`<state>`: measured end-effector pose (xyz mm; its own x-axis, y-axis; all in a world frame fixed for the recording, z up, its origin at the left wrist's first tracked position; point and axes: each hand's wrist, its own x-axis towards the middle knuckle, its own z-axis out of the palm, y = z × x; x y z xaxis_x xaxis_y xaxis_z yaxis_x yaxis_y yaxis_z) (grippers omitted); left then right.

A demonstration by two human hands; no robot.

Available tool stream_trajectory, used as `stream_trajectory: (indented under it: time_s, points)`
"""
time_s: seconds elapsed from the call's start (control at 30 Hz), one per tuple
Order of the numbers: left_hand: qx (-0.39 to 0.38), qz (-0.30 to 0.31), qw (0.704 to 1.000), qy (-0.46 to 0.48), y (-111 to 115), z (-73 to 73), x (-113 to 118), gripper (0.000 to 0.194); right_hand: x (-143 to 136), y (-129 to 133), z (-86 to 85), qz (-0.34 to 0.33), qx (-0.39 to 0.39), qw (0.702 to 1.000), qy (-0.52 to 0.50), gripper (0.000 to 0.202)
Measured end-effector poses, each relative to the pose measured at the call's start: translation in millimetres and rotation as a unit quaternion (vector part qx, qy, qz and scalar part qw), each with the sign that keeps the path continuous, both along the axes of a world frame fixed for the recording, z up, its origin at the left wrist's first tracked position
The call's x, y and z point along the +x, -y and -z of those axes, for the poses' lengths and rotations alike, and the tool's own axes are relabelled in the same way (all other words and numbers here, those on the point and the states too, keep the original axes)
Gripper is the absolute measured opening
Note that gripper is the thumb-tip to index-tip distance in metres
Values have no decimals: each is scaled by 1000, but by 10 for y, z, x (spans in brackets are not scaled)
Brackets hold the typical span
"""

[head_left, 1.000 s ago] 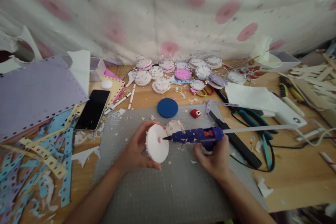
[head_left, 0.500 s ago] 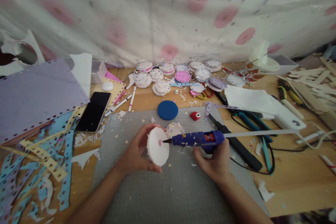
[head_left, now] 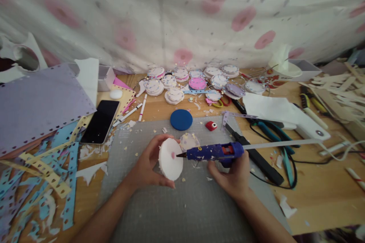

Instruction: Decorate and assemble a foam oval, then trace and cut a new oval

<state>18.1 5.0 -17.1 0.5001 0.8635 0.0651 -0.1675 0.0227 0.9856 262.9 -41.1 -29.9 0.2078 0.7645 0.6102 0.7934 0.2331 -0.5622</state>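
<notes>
Blue glue gun point(head_left: 213, 152), its yellow mark point(head_left: 199, 148) too small to read, fills the right hand point(head_left: 232, 172), nozzle point(head_left: 181, 155) pointing left at the white disc point(head_left: 169, 165). The left hand point(head_left: 146, 167) curves around its rim, holding it tilted above the grey mat point(head_left: 185, 212), short of the mat's far edge.

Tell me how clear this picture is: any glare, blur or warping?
Head view: soft, rather dim light, no strong glare on the phone; head view: flowered cloth looks blurry, wood sticks near the right edge look stretched; head view: glue gun and white disc look clearer.
</notes>
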Motion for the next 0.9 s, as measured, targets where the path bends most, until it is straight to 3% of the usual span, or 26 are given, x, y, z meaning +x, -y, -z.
stream_trajectory:
  time_s: [0.9]
  points:
    - [0,-14,1000,-2,-9,17,-4,103,-33,-29,-66,7,9,1000,-16,29]
